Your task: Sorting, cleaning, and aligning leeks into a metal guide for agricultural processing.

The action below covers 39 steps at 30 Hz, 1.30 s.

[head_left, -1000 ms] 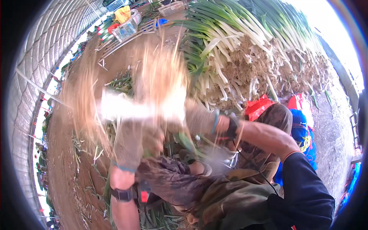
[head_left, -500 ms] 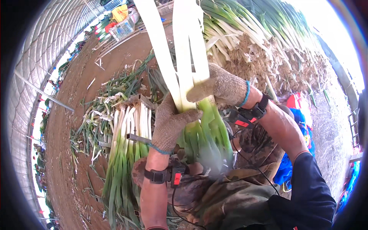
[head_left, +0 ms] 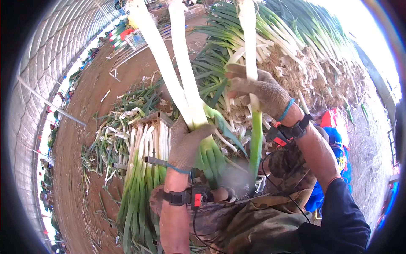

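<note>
Both my hands wear tan knitted work gloves. My left hand [head_left: 185, 144] is closed round two long leeks [head_left: 186, 80], gripping them where the white shafts turn green. Their white ends point up and away, and the green leaves hang down towards my lap. My right hand [head_left: 263, 91] grips a single leek [head_left: 256, 139] apart from the others, its white shaft upright and its green part hanging below. Just left of my left hand, a bundle of leeks [head_left: 139, 173] lies in a metal frame [head_left: 155, 161], white ends away from me.
A large heap of unpeeled leeks [head_left: 296, 46] with dry roots lies at the far right. Leaf scraps [head_left: 114, 135] litter the brown soil left of the frame. Beyond stand a crate [head_left: 135, 39] and a metal rack. Blue and red bags [head_left: 336, 139] sit at my right.
My hands have moved apart. One leek has come away to the right in my right hand, while the other two stay in my left hand, tilted further left.
</note>
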Available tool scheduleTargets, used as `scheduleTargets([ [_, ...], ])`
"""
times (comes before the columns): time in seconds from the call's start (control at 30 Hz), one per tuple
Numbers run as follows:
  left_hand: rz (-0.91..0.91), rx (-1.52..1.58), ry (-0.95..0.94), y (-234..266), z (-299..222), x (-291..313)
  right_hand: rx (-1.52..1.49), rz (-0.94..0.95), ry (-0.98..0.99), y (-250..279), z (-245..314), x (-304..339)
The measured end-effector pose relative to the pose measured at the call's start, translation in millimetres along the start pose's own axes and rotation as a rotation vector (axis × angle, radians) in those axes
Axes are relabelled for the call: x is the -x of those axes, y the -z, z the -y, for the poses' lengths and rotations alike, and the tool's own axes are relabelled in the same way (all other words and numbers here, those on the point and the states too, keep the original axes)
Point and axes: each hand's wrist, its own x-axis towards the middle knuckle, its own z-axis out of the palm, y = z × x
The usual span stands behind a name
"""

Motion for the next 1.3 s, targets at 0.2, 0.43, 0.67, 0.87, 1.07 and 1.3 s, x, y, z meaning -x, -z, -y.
scheduleTargets([
  [0.2,0.351,0.121,0.126,2.2,-6.5,10.6,0.015,0.438,-0.106,-26.1,5.3,10.7],
  [0.43,0.394,0.237,0.196,7.2,-4.5,22.4,0.213,0.400,-0.164,-19.4,11.4,17.5],
  [0.67,0.344,0.179,0.196,18.1,-4.7,29.4,0.292,0.240,-0.236,-28.0,1.1,16.8],
  [0.87,0.047,0.072,0.114,28.4,-2.0,26.2,0.123,-0.180,-0.222,49.7,-13.5,-0.1],
  [1.07,-0.227,-0.070,-0.036,-10.2,21.1,2.7,-0.044,-0.112,-0.189,43.9,-29.7,-7.8],
  [1.3,-0.351,-0.313,-0.158,-55.5,31.5,2.9,-0.080,0.003,-0.121,12.1,-17.9,-3.4],
])
